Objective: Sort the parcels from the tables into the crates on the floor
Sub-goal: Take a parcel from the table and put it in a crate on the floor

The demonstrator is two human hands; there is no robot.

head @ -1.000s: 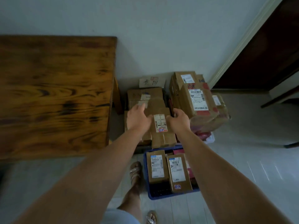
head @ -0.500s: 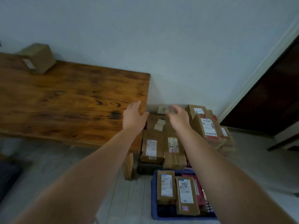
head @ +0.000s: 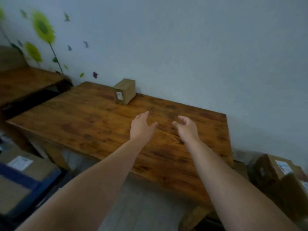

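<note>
Wooden table (head: 100,124) ahead, one parcel (head: 124,91) by wall. Left hand (head: 141,125), right hand (head: 186,128) apart, empty, fingers relaxed. Reach step; next, grasp parcel.

The table (head: 86,119) is shown in warm orange-brown, streaked with dark grain and knots. The parcel (head: 127,88) is seen in plain tan, marked by a white label. The wall (head: 191,55) is painted pale grey-blue, dotted with yellow-green flower stickers (head: 42,27) and a purple sticker (head: 95,75). The crate (head: 21,178) is rimmed in deep blue.
</note>
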